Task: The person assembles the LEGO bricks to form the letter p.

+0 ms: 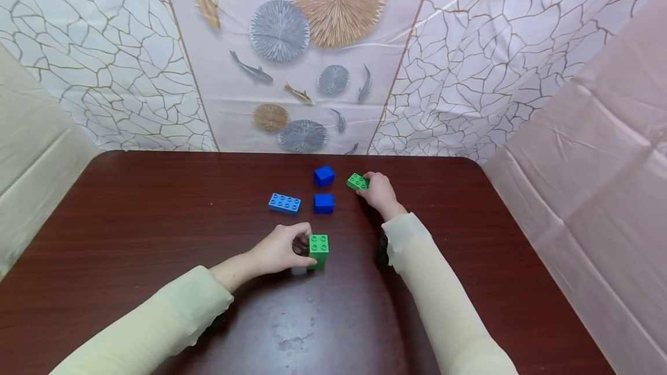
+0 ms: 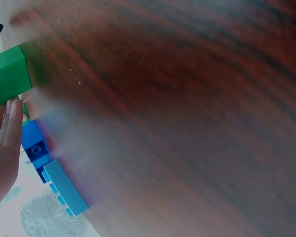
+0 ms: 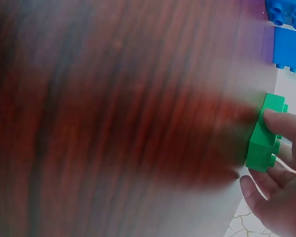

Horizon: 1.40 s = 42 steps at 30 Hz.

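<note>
My left hand (image 1: 281,249) pinches a tall green toy building block (image 1: 318,252) between thumb and fingers, its studs facing up. In the left wrist view the sides of that green block (image 2: 11,79) show above the fingers. Farther back on the right, my right hand (image 1: 381,194) grips a flatter green toy brick (image 1: 356,181) by its right end. The right wrist view shows the thumb across this green brick (image 3: 265,133), with fingers behind it. Between the hands sit two dark blue blocks (image 1: 323,203), one behind the other. Left of them lies a lighter blue studded brick (image 1: 284,203).
All the bricks are on a dark brown wooden table (image 1: 156,207). Its back edge meets a patterned cloth (image 1: 302,91) hanging behind. Plain pale cloth (image 1: 589,190) hangs along the right side, and more along the left.
</note>
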Motion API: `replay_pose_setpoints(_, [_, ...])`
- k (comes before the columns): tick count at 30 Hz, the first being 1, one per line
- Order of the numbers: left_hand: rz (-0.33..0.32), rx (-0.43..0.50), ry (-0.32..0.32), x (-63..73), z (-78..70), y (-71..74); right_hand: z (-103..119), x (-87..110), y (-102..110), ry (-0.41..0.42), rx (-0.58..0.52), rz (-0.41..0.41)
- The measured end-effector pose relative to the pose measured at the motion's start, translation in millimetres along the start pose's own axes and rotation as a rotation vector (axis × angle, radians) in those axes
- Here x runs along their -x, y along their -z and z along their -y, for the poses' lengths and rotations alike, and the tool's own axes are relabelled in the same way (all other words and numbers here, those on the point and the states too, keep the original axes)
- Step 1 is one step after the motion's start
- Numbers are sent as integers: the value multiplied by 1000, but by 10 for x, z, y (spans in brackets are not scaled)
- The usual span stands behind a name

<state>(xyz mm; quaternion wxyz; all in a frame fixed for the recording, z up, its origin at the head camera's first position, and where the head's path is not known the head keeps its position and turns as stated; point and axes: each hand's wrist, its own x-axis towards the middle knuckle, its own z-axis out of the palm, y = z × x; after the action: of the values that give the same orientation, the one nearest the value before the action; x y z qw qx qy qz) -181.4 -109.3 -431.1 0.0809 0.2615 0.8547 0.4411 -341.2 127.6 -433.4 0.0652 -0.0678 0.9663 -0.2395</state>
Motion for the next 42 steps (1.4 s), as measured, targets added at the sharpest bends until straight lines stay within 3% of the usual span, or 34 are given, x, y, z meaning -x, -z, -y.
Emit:
replay_pose_setpoints(11, [3,14,7,-2,-16,-3,-118,48,78,29,-149,5])
replay_pose_setpoints(21, [5,6,1,3,-7,-6,-120,119,165,55,-174,36])
replay_pose_setpoints(31, [7,11,2,2,-16,-10,0,231,254,81,-291,3])
replay_pose_setpoints(42, [-2,16,-3,10,-14,-14,233,505,327,128,-376,-13])
